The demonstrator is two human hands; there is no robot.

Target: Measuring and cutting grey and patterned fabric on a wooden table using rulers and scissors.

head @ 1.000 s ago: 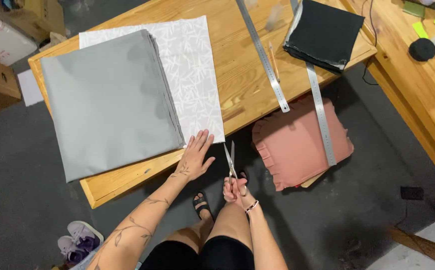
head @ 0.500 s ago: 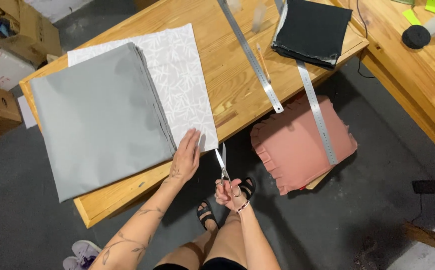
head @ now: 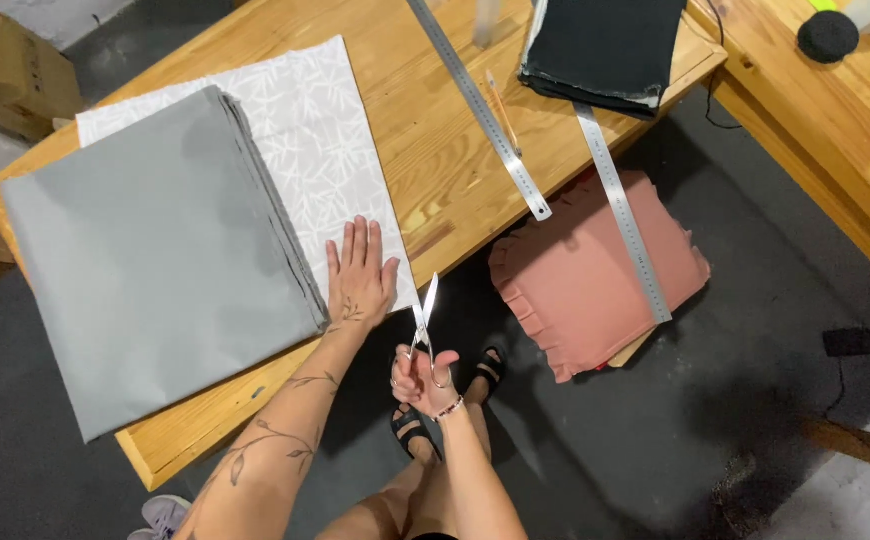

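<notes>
Head view: I see the left hand (head: 359, 275) lying flat, fingers spread, on the white patterned fabric (head: 305, 140) at the near edge of the table (head: 435, 180). The right hand (head: 423, 378) is closed around the handles of the scissors (head: 423, 315), whose blades stand parted and point up at the fabric's near right corner, just off the table edge. A folded grey cloth (head: 155, 260) overlaps the fabric's left part. Farther along the table lie two steel rulers (head: 480, 105), a pencil (head: 503, 112) and a black cloth (head: 605, 45); a pink cushion (head: 595, 275) sits on the floor below. I judge the step to be starting a cut at the fabric's near edge; next the blades must meet that edge while the left hand keeps the fabric flat. Compared with half a second ago, the scissors have drawn nearer the corner and the left hand has stayed put.
</notes>
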